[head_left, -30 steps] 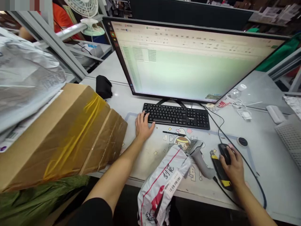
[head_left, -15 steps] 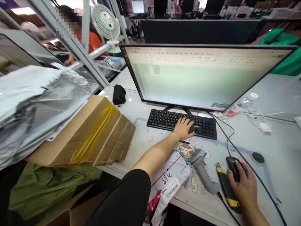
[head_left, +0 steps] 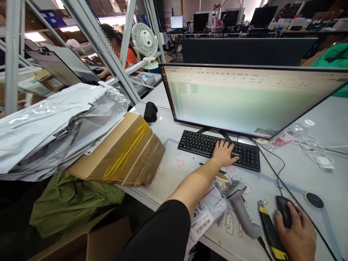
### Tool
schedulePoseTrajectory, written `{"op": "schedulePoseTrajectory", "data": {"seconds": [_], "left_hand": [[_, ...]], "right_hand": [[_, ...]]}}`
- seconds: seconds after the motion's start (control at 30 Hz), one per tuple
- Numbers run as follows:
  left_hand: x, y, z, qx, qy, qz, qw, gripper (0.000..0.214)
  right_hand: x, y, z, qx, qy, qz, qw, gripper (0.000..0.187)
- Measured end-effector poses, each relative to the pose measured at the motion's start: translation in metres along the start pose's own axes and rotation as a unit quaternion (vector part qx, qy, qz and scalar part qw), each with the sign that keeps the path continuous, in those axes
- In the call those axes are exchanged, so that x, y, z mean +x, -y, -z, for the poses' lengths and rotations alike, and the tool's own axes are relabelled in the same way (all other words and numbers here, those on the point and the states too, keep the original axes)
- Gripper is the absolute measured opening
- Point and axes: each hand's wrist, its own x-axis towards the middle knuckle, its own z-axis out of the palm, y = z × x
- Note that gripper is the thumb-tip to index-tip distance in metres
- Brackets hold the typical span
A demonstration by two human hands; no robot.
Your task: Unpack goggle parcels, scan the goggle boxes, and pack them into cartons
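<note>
My left hand (head_left: 223, 154) rests with spread fingers on the right part of the black keyboard (head_left: 197, 142). At the right, my right hand (head_left: 297, 230) is wrapped over a black computer mouse (head_left: 284, 210). A yellow and black utility knife (head_left: 272, 232) lies just left of that hand. Between the two arms sits a grey barcode scanner (head_left: 241, 208), its head on a white plastic mailer (head_left: 208, 210) with a barcode label. My left forearm hides part of the mailer. The monitor (head_left: 244, 101) behind the keyboard shows a pale green spreadsheet.
Taped cardboard boxes (head_left: 127, 148) and grey plastic mailers (head_left: 62, 123) are stacked at the left edge of the desk. An open carton (head_left: 108, 239) and a green bag (head_left: 70, 203) are below. A plastic bottle (head_left: 288, 136) stands by the monitor. Beyond a metal frame, a person in orange sits near a fan (head_left: 144, 39).
The camera view has shifted, so the desk appears farther left and lower, or right in parts. My left hand stays on the keyboard, my right hand on the mouse.
</note>
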Motion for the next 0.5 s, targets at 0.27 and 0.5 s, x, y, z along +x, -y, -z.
{"op": "schedulePoseTrajectory", "data": {"seconds": [0.27, 0.5], "left_hand": [[-0.0054, 0.0017, 0.0004, -0.007, 0.007, -0.006, 1.000, 0.077], [-0.0079, 0.0023, -0.0004, -0.014, 0.007, -0.010, 1.000, 0.076]], "right_hand": [[-0.0017, -0.0042, -0.0013, 0.020, 0.030, 0.034, 0.999, 0.069], [0.0023, 0.0014, 0.0010, 0.027, 0.034, 0.037, 0.998, 0.065]]}}
